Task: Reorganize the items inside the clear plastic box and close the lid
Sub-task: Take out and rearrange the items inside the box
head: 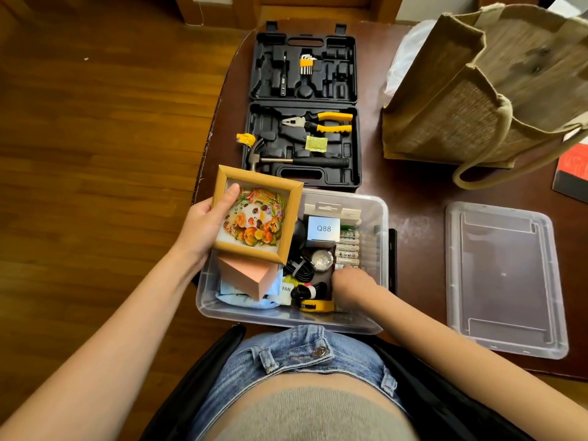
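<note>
Over the clear plastic box (380, 218) at the tabletop's (413, 192) near edge, the left hand (206, 222) grips a small picture frame (257, 214), stiff, probably light, glazing likely fragile, so best held by its wooden edges. The right hand (353, 281) reaches down among the batteries (347, 249), grip hidden, I cannot tell. Lid (506, 278) lies apart, right.

A home room: wooden floor (95, 122), dark table (413, 192), jute bag (477, 100), open toolkit case (304, 106).
</note>
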Available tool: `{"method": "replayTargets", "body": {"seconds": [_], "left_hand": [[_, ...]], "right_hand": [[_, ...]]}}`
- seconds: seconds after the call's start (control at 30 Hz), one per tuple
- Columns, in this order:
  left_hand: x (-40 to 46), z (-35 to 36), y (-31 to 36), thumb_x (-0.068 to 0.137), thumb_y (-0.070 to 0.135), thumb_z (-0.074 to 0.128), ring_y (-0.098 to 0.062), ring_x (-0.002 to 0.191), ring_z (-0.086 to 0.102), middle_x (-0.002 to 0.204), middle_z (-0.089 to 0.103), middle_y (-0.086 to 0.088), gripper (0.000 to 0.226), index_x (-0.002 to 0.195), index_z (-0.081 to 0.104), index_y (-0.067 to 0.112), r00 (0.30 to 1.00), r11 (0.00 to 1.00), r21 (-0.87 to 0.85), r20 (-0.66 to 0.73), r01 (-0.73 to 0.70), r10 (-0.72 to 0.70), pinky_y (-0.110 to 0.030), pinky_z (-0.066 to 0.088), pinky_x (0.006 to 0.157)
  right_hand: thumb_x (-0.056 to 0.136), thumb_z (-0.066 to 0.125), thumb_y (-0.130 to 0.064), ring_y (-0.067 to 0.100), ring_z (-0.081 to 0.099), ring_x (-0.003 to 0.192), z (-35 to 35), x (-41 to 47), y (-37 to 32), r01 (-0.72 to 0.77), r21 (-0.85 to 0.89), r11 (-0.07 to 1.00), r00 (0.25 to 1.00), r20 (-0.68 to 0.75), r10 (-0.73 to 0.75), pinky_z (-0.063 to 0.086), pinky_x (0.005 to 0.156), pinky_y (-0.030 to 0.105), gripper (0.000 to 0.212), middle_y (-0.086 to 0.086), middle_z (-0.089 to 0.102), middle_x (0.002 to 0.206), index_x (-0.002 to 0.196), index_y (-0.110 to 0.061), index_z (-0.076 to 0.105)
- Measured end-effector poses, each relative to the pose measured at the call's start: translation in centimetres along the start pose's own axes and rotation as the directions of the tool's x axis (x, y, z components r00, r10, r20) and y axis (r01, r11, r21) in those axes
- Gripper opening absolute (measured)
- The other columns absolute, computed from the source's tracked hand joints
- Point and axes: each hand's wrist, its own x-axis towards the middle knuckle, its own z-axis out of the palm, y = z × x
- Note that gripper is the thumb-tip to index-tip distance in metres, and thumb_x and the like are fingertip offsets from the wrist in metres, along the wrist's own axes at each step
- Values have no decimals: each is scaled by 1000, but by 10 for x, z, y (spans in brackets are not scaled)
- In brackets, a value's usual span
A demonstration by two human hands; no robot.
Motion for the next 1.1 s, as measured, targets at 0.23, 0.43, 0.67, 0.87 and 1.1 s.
{"method": "replayTargets", "body": {"seconds": [0.23, 0.43, 0.67, 0.87, 1.1], "left_hand": [[1, 0, -2, 68, 57, 67, -19, 84, 73, 91, 75, -5, 44, 93, 70, 20, 1000, 1000, -15, 4, 1, -1, -25, 57, 60], [2, -1, -3, 66, 60, 67, -19, 88, 72, 94, 75, -4, 48, 95, 70, 21, 1000, 1000, 5, 14, -7, 7, -26, 58, 65], [2, -2, -5, 66, 60, 67, -20, 89, 72, 95, 75, -5, 49, 95, 70, 21, 1000, 1000, 5, 18, -6, 6, -29, 58, 69], [2, -3, -5, 67, 60, 67, -20, 90, 72, 96, 75, -4, 47, 95, 70, 22, 1000, 1000, 4, 19, -9, 9, -31, 57, 72], [2, -2, -5, 70, 58, 66, -19, 90, 72, 96, 75, -4, 46, 96, 69, 22, 999, 1000, 15, 30, -11, 11, -29, 57, 71]], "right_hand": [[91, 43, -8, 31, 49, 114, 6, 0, 0, -11, 10, 1000, 997, -72, 12, 45, 92, 36, 36, 19, 49, 126, 125, -1, 51], [91, 44, -10, 34, 45, 117, 5, 1, -1, -35, 7, 999, 996, -86, 35, 43, 95, 38, 40, 21, 42, 130, 129, 2, 44], [91, 47, -12, 34, 46, 117, 1, 3, 0, -53, -10, 999, 996, -74, 52, 43, 95, 38, 41, 21, 41, 130, 130, 2, 44], [93, 43, -14, 33, 45, 117, 7, 0, 1, -13, -64, 998, 999, -53, 9, 42, 97, 39, 37, 20, 45, 129, 127, 0, 48], [92, 43, -10, 35, 42, 120, 4, 3, 0, -29, -27, 999, 996, -87, 26, 42, 98, 40, 42, 22, 38, 132, 131, 4, 40]]}}
